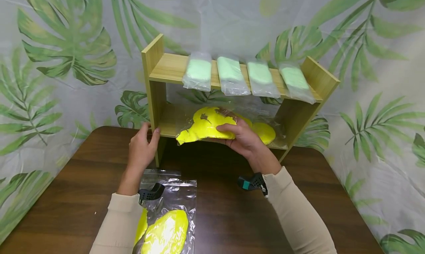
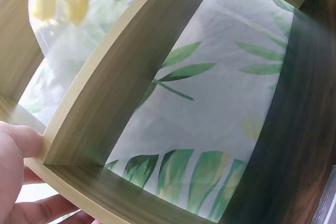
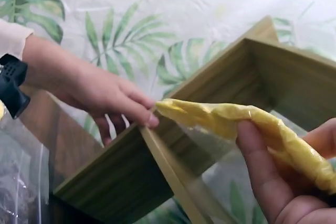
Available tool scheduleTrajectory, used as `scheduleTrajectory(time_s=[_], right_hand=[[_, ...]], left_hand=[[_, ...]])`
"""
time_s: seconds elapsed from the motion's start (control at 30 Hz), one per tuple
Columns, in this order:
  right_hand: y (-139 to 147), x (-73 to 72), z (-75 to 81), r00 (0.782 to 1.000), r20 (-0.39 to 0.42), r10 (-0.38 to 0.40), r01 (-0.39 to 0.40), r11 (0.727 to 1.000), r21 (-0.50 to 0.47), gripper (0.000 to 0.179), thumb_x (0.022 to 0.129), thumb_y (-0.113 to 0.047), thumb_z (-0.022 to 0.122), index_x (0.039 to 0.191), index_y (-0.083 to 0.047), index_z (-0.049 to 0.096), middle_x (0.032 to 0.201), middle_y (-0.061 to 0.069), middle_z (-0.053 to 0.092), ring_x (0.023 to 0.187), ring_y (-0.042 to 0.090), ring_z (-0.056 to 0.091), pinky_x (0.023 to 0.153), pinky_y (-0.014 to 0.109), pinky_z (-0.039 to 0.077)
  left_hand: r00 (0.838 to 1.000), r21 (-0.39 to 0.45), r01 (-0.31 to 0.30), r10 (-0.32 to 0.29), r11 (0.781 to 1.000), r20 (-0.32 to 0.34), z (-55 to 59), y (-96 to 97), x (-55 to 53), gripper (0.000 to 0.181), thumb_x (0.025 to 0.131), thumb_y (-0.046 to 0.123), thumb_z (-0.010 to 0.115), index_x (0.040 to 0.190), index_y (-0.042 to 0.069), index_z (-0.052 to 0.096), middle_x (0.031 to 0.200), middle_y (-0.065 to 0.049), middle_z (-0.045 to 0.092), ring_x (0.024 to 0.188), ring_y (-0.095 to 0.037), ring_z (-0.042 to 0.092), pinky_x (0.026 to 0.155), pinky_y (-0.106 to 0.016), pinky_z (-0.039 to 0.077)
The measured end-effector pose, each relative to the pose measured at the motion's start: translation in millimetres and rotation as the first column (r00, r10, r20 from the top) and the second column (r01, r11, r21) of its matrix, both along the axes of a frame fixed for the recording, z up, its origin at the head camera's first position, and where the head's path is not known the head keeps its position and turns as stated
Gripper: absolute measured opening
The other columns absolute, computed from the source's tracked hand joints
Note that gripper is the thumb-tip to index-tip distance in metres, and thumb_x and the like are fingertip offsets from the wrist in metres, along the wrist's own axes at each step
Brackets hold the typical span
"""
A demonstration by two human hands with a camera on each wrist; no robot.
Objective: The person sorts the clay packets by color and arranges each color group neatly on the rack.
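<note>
My left hand (image 1: pixel 141 147) grips the left side board of a small wooden shelf (image 1: pixel 153 106), thumb at the front edge and fingers behind, as the left wrist view shows. The right hand (image 1: pixel 247 141) holds a clear bag of flattened yellow clay-like stuff (image 1: pixel 212 125) in front of the lower shelf board, thumb on its near face. Seen from the right wrist, this yellow bag (image 3: pixel 220 119) is thin and edge-on between thumb and fingers. Behind the right hand, another yellow bagged piece (image 1: pixel 264 133) sits at the right of the lower board.
Several bagged pale green slabs (image 1: pixel 198 70) lie in a row on the upper board, their bag ends overhanging its front edge. Clear zip bags with yellow pieces (image 1: pixel 166 233) lie on the dark wooden table (image 1: pixel 225 209), near the left forearm. A leaf-patterned cloth (image 1: pixel 73 36) hangs behind.
</note>
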State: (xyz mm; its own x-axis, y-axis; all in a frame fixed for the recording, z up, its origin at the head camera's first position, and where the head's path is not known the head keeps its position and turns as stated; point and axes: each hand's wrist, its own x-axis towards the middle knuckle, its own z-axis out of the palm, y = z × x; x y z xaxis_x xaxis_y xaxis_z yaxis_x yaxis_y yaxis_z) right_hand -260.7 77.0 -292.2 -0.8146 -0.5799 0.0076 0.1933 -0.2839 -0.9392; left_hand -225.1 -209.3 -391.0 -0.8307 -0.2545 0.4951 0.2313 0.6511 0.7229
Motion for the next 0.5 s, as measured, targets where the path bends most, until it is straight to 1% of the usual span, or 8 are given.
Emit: scheduleTrajectory(time_s=[0.1, 0.2, 0.33, 0.37, 0.43, 0.47, 0.5], right_hand=[[-3.1, -1.6, -1.5, 1.0, 0.022, -0.005, 0.005, 1.0, 0.02, 0.041, 0.092, 0.009, 0.048, 0.133, 0.002, 0.044, 0.123, 0.013, 0.053, 0.111, 0.026, 0.057, 0.095, 0.051, 0.045], [-6.0, -3.7, 0.0, 0.999, 0.032, -0.004, 0.004, 1.0, 0.016, 0.049, 0.092, 0.009, 0.047, 0.139, 0.001, 0.039, 0.132, 0.013, 0.048, 0.115, 0.026, 0.054, 0.095, 0.05, 0.045], [-8.7, -7.8, 2.3, 0.997, 0.062, -0.048, 0.048, 0.999, 0.002, 0.053, 0.091, 0.01, 0.047, 0.14, 0.0, 0.031, 0.137, 0.013, 0.039, 0.114, 0.024, 0.05, 0.094, 0.048, 0.046], [-9.0, -8.8, 2.4, 0.995, 0.073, -0.066, 0.066, 0.998, 0.001, 0.056, 0.09, 0.011, 0.048, 0.141, -0.001, 0.027, 0.139, 0.012, 0.036, 0.114, 0.024, 0.048, 0.094, 0.047, 0.047], [-9.2, -11.5, 2.1, 0.991, 0.098, -0.09, 0.092, 0.996, -0.015, 0.069, 0.089, 0.012, 0.048, 0.147, -0.005, 0.015, 0.144, 0.011, 0.027, 0.118, 0.025, 0.045, 0.094, 0.047, 0.047], [-9.3, -13.0, 1.8, 0.99, 0.108, -0.096, 0.099, 0.995, -0.026, 0.076, 0.089, 0.012, 0.048, 0.15, -0.009, 0.008, 0.147, 0.011, 0.023, 0.122, 0.027, 0.043, 0.094, 0.048, 0.046], [-9.4, -14.9, 1.6, 0.989, 0.114, -0.096, 0.101, 0.994, -0.037, 0.079, 0.089, 0.013, 0.047, 0.151, -0.011, 0.005, 0.15, 0.011, 0.02, 0.126, 0.028, 0.041, 0.095, 0.048, 0.046]], left_hand=[[1.0, 0.004, 0.002, -0.002, 1.0, -0.004, -0.5, -0.2, 0.0, 0.037, 0.1, 0.035, 0.047, 0.12, 0.005, 0.054, 0.105, -0.02, 0.068, 0.091, -0.038, 0.064, 0.076, -0.054, 0.045], [1.0, 0.008, 0.008, -0.008, 1.0, -0.003, -0.9, -0.4, 0.0, 0.037, 0.101, 0.036, 0.047, 0.12, 0.005, 0.054, 0.105, -0.02, 0.068, 0.091, -0.037, 0.065, 0.076, -0.053, 0.045], [1.0, 0.011, 0.012, -0.012, 1.0, 0.006, -0.6, -0.4, 0.1, 0.038, 0.101, 0.036, 0.046, 0.12, 0.005, 0.054, 0.107, -0.019, 0.067, 0.092, -0.037, 0.064, 0.076, -0.053, 0.045], [1.0, 0.013, 0.012, -0.013, 1.0, 0.007, -0.6, -0.3, 0.1, 0.038, 0.101, 0.036, 0.046, 0.121, 0.005, 0.054, 0.107, -0.019, 0.067, 0.092, -0.037, 0.064, 0.076, -0.053, 0.045], [1.0, 0.013, 0.011, -0.011, 1.0, 0.008, -0.1, -0.2, 0.4, 0.038, 0.101, 0.036, 0.047, 0.121, 0.005, 0.054, 0.107, -0.02, 0.067, 0.092, -0.037, 0.064, 0.076, -0.053, 0.046], [1.0, 0.012, 0.011, -0.011, 1.0, 0.007, 0.0, -0.1, 0.4, 0.038, 0.101, 0.036, 0.047, 0.121, 0.005, 0.054, 0.107, -0.02, 0.067, 0.092, -0.037, 0.064, 0.076, -0.053, 0.046], [1.0, 0.011, 0.01, -0.01, 1.0, 0.005, 0.0, 0.0, 0.5, 0.038, 0.101, 0.036, 0.047, 0.121, 0.005, 0.054, 0.107, -0.02, 0.067, 0.092, -0.037, 0.064, 0.075, -0.053, 0.046]])
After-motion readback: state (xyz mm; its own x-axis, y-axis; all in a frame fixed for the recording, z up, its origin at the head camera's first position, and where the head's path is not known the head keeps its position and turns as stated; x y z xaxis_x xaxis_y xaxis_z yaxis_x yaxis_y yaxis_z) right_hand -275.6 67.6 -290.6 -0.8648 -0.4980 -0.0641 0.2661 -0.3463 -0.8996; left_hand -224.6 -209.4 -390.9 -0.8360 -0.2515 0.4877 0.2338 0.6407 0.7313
